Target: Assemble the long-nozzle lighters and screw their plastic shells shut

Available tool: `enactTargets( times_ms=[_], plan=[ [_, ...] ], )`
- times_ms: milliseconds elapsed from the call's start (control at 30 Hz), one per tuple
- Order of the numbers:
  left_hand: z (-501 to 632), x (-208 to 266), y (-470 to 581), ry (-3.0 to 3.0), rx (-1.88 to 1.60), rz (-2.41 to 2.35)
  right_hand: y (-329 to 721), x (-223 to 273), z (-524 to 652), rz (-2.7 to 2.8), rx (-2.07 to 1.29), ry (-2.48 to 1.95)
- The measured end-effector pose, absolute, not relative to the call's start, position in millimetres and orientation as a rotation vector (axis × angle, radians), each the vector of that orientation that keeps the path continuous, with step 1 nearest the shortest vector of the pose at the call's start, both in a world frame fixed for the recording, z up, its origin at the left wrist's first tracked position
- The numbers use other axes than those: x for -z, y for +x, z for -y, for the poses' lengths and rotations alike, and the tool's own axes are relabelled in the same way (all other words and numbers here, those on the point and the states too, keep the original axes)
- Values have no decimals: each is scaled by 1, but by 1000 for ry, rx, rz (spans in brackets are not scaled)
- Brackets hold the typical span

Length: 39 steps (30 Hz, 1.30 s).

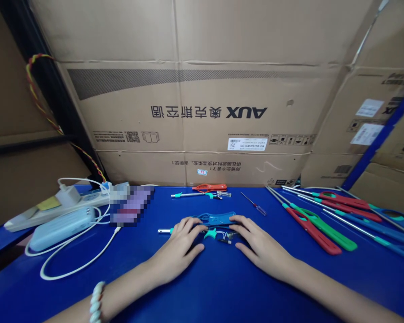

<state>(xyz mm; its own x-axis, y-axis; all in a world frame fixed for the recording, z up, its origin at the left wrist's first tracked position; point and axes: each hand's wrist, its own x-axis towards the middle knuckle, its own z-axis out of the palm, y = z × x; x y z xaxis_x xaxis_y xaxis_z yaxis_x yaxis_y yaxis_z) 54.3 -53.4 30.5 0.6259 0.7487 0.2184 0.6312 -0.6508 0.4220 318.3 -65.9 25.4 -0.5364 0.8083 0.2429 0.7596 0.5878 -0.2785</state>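
A blue plastic lighter casing (218, 219) lies on the blue table in front of me. Just below it are a metal lighter tube (164, 231), a turquoise trigger (210, 233) and a small black piece with thin wires (225, 241). My left hand (180, 246) rests over the tube, its fingers loosely spread and their tips at the casing's left end; it hides part of the tube. At the casing's right end are the fingertips of my right hand (261, 246), with thumb and fingers apart. Neither hand visibly grips anything.
Behind lie an orange lighter casing (209, 187), a second lighter tube (191, 194) and a screwdriver (254, 204). Several long lighters (313, 229) are at right. At left are a power strip (30, 216), a light-blue power bank (62, 229), cables and a blurred phone-like object (133, 206). Cardboard (202, 89) walls the back.
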Motion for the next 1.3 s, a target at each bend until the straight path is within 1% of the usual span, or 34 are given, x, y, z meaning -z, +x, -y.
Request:
enactTargets(
  times_ms=[167, 433, 767, 1033, 1167, 1300],
  plan=[
    [76, -33, 50, 2532, -504, -1108, 318, -28, 87, 2503, -269, -1299],
    [94, -36, 49, 2603, -431, -1182, 320, -28, 98, 2587, -223, -1247],
    [103, -39, 43, 2591, -389, -1195, 315, -41, 103, 2626, -213, -1200],
    [95, -39, 41, 2671, -499, -1150, 316, -48, 93, 2517, -141, -1095],
    [82, -46, 48, 2657, -578, -1173, 310, -53, 76, 2486, -209, -1121],
    [64, -49, 58, 2601, -539, -1208, 303, -57, 59, 2528, -395, -1174]
  ],
)
